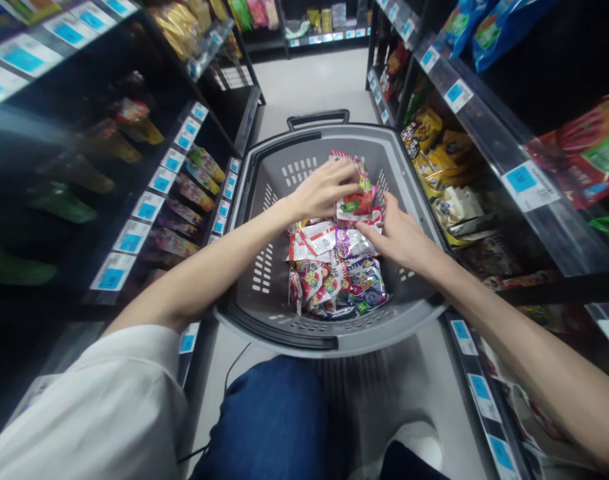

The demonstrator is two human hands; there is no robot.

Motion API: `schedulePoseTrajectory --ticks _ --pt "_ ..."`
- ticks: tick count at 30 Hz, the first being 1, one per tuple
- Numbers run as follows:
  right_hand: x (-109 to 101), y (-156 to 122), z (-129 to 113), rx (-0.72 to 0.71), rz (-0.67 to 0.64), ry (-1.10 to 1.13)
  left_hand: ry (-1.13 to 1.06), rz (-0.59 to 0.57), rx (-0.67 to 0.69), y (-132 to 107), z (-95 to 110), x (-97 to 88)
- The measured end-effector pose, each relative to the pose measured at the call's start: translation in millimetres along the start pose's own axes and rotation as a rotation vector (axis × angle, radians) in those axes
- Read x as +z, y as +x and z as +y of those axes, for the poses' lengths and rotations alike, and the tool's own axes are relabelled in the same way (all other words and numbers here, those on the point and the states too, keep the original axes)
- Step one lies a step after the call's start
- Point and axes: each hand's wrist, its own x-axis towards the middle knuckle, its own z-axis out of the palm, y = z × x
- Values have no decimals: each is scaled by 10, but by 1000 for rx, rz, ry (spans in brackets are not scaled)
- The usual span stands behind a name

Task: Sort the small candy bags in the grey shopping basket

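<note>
A grey shopping basket (409, 307) with slotted walls stands in front of me. Several small glossy snack packets (324, 280) in red, white and purple fill its bottom. My left hand (327, 188) reaches in from the left, its fingers curled over a red-and-white snack packet (355, 205) near the far end and closed on it. Part of that packet is hidden by the fingers. From the right, my right hand (401, 233) reaches inside the basket wall. Its thumb and fingers are apart, beside the packets, with the thumb tip at the red packet's lower edge.
Black shelves with blue-and-white price tags (521, 180) line both sides closely. Yellow snack bags (444, 160) sit on the right, and colourful packets (184, 207) on the left. The basket's black handle (318, 119) is at its far rim. Pale floor (319, 80) runs ahead to another shelf.
</note>
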Motion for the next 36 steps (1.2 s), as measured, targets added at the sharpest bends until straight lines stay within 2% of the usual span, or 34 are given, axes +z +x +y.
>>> schedulePoseTrajectory --ticks 2,4,7,10,13,16,20,30,34,36 --pt "-25 4 -7 42 28 130 11 148 -66 -28 58 -5" --pt "-29 12 7 43 10 243 22 218 -91 -43 131 -4" --pt "-21 30 48 -44 67 316 45 258 -106 -34 195 -25" --pt "-26 39 70 -83 139 286 77 279 -141 -10 154 -44" --pt "-43 26 48 -31 6 425 85 309 -146 -15 20 -24" --pt "-67 0 0 96 -178 642 74 326 -124 -48 -144 -5" --pt "-106 -13 -37 195 -294 733 53 331 -118 -74 -300 -40" --pt "-133 23 -1 182 -378 794 42 230 -99 -104 -354 -61" --pt "-134 -6 -15 191 -375 798 20 275 -141 -118 -340 -49" --pt "-131 -29 -27 191 -365 791 -76 307 -183 -124 -322 -24"
